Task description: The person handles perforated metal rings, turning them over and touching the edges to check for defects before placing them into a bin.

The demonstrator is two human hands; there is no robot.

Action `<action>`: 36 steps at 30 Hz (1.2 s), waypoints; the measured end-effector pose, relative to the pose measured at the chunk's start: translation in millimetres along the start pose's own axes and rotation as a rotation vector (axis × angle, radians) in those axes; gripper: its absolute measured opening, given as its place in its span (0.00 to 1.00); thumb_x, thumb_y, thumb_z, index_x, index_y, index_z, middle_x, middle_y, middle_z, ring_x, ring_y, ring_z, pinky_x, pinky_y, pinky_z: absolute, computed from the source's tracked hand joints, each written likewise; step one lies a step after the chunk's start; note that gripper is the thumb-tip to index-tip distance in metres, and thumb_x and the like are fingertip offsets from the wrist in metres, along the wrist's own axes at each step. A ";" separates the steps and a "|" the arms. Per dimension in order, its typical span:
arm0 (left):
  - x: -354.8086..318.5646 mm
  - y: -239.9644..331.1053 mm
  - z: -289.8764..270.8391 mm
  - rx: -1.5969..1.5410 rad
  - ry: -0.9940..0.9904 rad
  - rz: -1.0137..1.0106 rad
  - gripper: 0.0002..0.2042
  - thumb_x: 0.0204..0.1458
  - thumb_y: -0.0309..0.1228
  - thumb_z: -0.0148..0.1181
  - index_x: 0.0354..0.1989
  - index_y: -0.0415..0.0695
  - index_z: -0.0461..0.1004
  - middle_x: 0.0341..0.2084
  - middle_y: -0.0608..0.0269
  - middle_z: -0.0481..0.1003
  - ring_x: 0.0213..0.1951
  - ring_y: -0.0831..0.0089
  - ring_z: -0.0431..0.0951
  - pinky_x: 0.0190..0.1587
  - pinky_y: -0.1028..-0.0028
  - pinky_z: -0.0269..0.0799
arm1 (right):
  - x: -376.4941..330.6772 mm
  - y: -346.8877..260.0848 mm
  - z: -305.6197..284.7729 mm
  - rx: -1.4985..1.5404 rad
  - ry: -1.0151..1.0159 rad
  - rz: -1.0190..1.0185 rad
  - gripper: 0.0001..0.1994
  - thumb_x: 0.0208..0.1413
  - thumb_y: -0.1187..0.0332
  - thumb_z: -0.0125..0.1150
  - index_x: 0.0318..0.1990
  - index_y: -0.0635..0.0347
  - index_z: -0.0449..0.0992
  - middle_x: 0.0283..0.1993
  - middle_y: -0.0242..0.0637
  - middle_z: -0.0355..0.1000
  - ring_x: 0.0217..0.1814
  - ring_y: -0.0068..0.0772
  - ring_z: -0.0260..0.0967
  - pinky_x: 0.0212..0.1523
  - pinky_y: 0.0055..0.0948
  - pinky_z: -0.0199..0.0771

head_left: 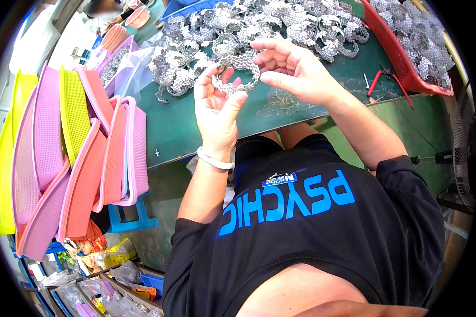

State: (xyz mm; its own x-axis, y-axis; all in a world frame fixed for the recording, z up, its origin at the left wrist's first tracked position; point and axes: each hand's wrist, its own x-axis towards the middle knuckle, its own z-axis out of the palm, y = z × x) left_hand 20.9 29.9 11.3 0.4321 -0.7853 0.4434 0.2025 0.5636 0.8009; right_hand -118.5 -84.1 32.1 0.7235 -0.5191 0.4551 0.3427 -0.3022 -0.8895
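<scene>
A silver, scale-textured band curved into a ring (pixel 228 89) is pinched in my left hand (pixel 217 113), thumb in front and fingers behind. My right hand (pixel 296 71) is beside the ring's right side, fingers curved and spread apart; whether its fingertips touch the band I cannot tell. Just beyond both hands lies a large heap of similar silver scaly bands (pixel 182 66) on the green table (pixel 180 129).
Red-handled pliers (pixel 374 83) lie on the table at right, near a red basket (pixel 438 89) full of silver bands. Stacked pink, purple and yellow-green baskets (pixel 82 195) stand at left above a blue stool (pixel 135 223). A fan (pixel 463 148) is at far right.
</scene>
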 end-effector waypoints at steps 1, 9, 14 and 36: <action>0.5 -1.6 -0.9 0.009 -0.011 0.017 0.30 0.40 0.15 0.61 0.54 0.41 0.57 0.49 0.58 0.63 0.51 0.68 0.64 0.50 0.69 0.66 | 0.0 0.1 -0.1 0.005 -0.003 0.001 0.24 0.47 0.75 0.60 0.55 0.61 0.63 0.42 0.37 0.69 0.41 0.21 0.67 0.42 0.21 0.69; 2.0 -4.3 -4.0 0.130 -0.057 0.097 0.31 0.41 0.15 0.60 0.55 0.43 0.57 0.52 0.60 0.61 0.54 0.62 0.63 0.54 0.61 0.63 | -1.9 -3.1 -1.0 -0.075 -0.043 -0.026 0.30 0.45 0.79 0.60 0.58 0.58 0.59 0.48 0.36 0.65 0.45 0.23 0.64 0.47 0.23 0.66; 2.5 -8.2 -3.7 0.148 -0.057 0.119 0.32 0.40 0.14 0.61 0.56 0.44 0.57 0.53 0.61 0.61 0.55 0.62 0.63 0.53 0.61 0.63 | -3.1 -1.9 0.9 -0.141 -0.030 -0.100 0.33 0.42 0.79 0.62 0.59 0.58 0.58 0.49 0.37 0.63 0.45 0.23 0.62 0.46 0.24 0.68; -17.7 -30.1 -6.7 0.789 -0.187 0.119 0.25 0.46 0.20 0.53 0.55 0.38 0.58 0.58 0.53 0.53 0.56 0.64 0.59 0.52 0.68 0.61 | -42.7 -100.4 -168.3 -1.277 0.489 -0.149 0.33 0.39 0.64 0.62 0.56 0.62 0.60 0.54 0.50 0.62 0.56 0.46 0.60 0.58 0.35 0.58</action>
State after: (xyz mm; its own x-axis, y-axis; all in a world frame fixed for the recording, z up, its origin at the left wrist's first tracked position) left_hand 13.0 28.5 -23.3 0.2440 -0.8008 0.5469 -0.5433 0.3543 0.7611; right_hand -284.7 -166.1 108.8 0.3549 -0.5631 0.7463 -0.5785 -0.7594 -0.2979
